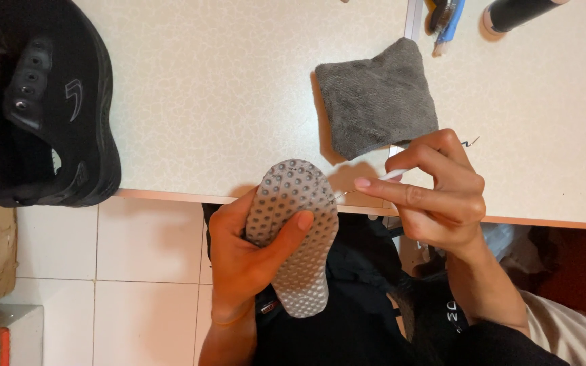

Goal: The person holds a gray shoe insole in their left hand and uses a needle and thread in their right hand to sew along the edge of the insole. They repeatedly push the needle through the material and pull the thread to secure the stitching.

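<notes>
Insole [294, 237] — left hand [245, 261] gripping, thumb across.

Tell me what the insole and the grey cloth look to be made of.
Insole: probably soft foam or rubber, matte grey, judging by its moulded dimples. Grey cloth: seemingly terry or microfibre, with a fuzzy, napped surface, folded on the table.

- The place looks like a small shoe-cleaning or shoe-repair workbench, possibly in a home.
- The landmark is a cream speckled worktop [225, 88] with an orange front edge.
- A black sneaker [45, 102] lies on the worktop's left end.
- A folded grey cloth [376, 98] rests near its middle, and a brush [444, 20] and a dark cylinder [520, 12] sit at its far edge.
- White floor tiles [147, 271] show below the worktop.
</notes>
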